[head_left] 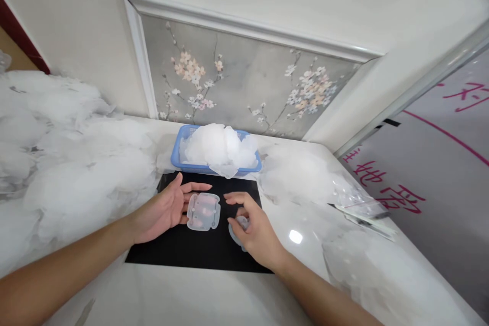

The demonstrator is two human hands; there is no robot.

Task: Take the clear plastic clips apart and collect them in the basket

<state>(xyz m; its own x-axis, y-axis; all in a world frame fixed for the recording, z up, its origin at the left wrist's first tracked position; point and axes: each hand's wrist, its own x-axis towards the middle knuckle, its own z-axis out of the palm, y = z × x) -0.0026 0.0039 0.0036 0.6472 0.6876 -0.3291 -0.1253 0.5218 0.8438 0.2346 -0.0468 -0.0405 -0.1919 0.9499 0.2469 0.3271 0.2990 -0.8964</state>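
A clear, thin, soft-looking plastic piece (pixel 204 212), roughly square with rounded corner lobes, rests against the fingers of my left hand (pixel 162 212). Pinkish finger shapes show through it from behind; the thumb and index finger of that hand stretch out free. To its right, my right hand (pixel 255 229) curls around a second translucent piece (pixel 237 239), rounded at the edge and mostly covered by the thumb and palm. Its thumb and index fingertips are apart. Both hands are above a black mat (pixel 183 253).
Behind the mat stands a blue basket (pixel 177 155) heaped with translucent pieces (pixel 216 145). A large pile of similar pieces (pixel 87 173) covers the left side. More bagged pieces (pixel 294 173) lie at the right on the white table (pixel 171 290). A framed floral wall panel (pixel 244 76) rises behind.
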